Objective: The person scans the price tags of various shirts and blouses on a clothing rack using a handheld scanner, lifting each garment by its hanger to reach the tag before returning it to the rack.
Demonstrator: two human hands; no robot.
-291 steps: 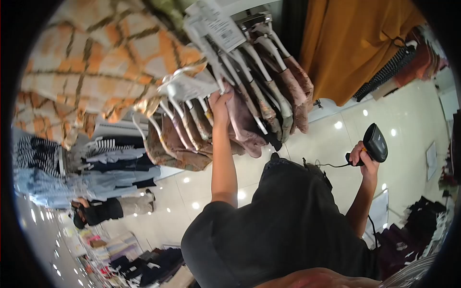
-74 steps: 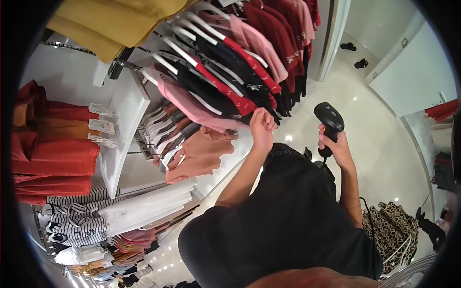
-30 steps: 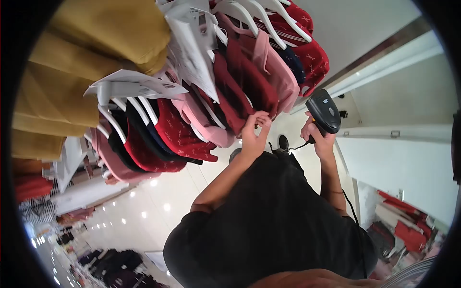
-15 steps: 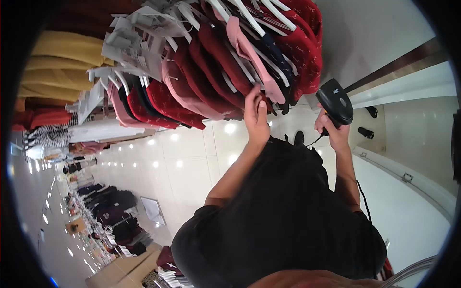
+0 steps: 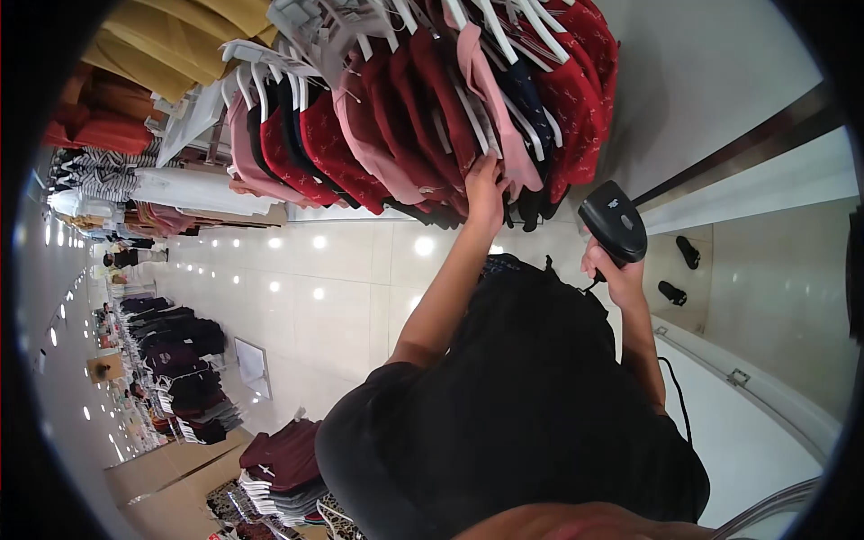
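Observation:
My right hand is wrapped round the handle of a black barcode scanner, whose cable hangs down past the forearm. My left hand reaches in among the hung garments, its fingers pressed together at the hem between a dark red garment and a pink garment. What the fingertips hold is hidden. Around it hang red patterned garments and a navy one, on white hangers.
Yellow garments and white ones hang at the upper left. Racks of dark clothes stand beyond the tiled floor. A metal-edged panel and a pair of black shoes are at the right.
The rack has shifted to the right in view. My left hand has moved up into the garments, with its fingers now closer together. The scanner stays in my right hand, slightly lower.

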